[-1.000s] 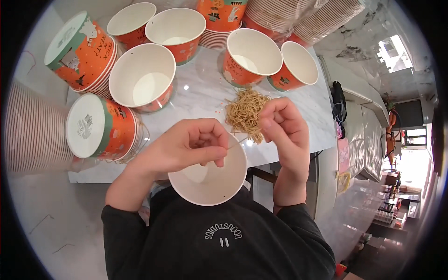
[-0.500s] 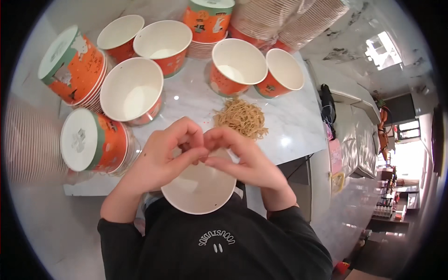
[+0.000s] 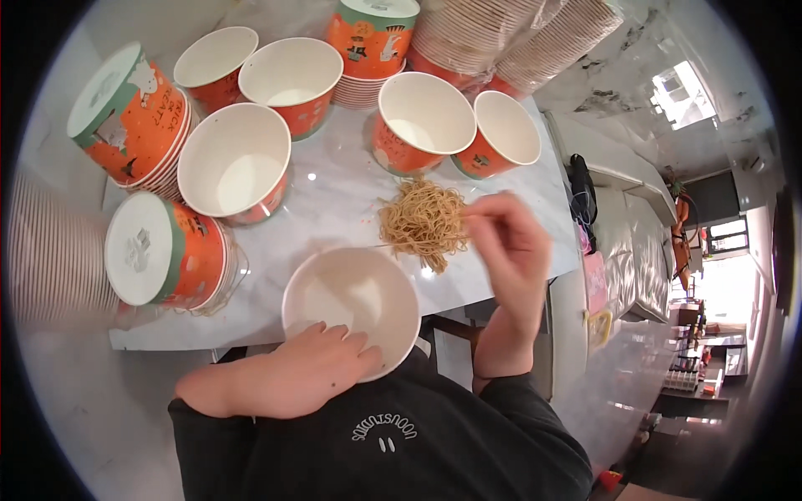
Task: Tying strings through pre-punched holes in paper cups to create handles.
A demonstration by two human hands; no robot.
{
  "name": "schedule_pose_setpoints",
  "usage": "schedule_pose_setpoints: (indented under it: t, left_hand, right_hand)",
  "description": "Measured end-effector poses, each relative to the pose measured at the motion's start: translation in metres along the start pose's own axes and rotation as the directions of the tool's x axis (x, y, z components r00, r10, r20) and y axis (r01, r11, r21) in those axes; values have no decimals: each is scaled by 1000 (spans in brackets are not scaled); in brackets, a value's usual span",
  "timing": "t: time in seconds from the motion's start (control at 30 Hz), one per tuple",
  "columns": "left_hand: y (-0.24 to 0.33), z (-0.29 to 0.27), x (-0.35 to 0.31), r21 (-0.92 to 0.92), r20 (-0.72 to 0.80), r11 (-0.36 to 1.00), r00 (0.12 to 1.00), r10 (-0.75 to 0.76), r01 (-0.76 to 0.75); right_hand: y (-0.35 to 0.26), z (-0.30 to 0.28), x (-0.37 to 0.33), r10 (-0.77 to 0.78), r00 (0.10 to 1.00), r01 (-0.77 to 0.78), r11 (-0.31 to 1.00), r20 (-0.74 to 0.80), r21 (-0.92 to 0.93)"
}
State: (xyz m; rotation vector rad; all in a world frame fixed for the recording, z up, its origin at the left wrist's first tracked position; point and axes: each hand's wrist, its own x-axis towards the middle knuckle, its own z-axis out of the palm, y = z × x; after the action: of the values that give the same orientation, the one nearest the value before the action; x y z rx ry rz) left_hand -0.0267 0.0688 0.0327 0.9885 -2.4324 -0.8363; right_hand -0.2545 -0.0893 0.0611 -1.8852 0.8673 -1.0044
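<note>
A white-lined paper bucket (image 3: 351, 284) stands upright at the table's near edge, close against my body. My left hand (image 3: 322, 367) is closed over its near rim, with the fingers inside and the thumb hidden. Beyond the bucket lies a tangled heap of thin tan rubber bands (image 3: 424, 219). My right hand (image 3: 511, 242) is at the heap's right side, its thumb and forefinger pinching a band at the edge. A thin strand reaches from the heap toward the bucket's far rim.
Several open orange paper buckets (image 3: 236, 163) stand beyond on the marble-look table (image 3: 334, 196). Upside-down stacks (image 3: 138, 250) of the same buckets are at the left. Plastic-wrapped stacks (image 3: 480, 37) stand at the far side. The table's right edge runs near my right forearm.
My hands, together above the bucket before, have parted. The left came down onto the near rim; the right moved right and away to the heap. The heap shifted slightly left and nearer.
</note>
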Motion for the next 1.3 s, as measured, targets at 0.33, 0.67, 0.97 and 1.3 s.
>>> schedule_pose_setpoints:
  t: [0.33, 0.67, 0.97, 1.3]
  left_hand:
    - [-16, -35, 14, 47, 18, 957, 957, -288, 287]
    - [-35, -35, 20, -824, -237, 552, 805, -543, 130]
    - [-48, -36, 20, -914, -102, 375, 803, -587, 158]
    - [-56, -28, 27, -935, -86, 339, 860, -503, 105]
  right_hand:
    - [-29, -47, -38, -589, 541, 652, 744, -600, -142]
    - [-9, 36, -6, -426, 865, 494, 815, 266, -302]
    - [8, 49, 0, -446, 887, 459, 818, 123, -348]
    - [14, 49, 0, -361, 918, 397, 844, 164, -362]
